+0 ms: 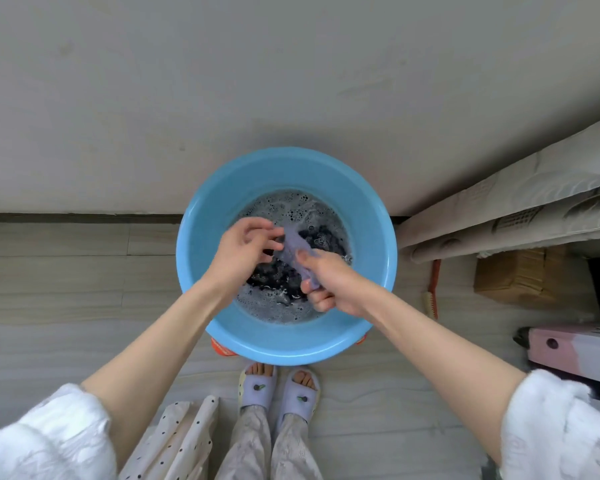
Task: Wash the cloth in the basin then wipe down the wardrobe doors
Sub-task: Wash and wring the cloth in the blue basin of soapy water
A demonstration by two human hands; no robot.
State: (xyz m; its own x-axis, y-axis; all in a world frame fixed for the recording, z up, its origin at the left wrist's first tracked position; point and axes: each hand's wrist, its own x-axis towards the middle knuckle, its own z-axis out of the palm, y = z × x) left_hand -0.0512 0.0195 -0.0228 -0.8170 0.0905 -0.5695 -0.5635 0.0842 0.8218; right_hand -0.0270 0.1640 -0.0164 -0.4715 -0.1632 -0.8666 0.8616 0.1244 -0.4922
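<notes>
Pale wood-look floor [66,306] meets a plain grey wardrobe door [291,81] across the top. Bedding [516,209] hangs in at three o'clock, a pink box [575,348] below it. At centre sits the blue basin [201,258], holding dark, sudsy water [278,306]. Over it the right hand [329,282] is clenched round the lilac cloth [297,245], which stretches toward eleven o'clock; the left hand [246,247] pinches its far end with curled fingers. A red brush [433,292] lies on the floor at three o'clock, beside the basin. Lilac slippers [278,393] stand at six o'clock.
</notes>
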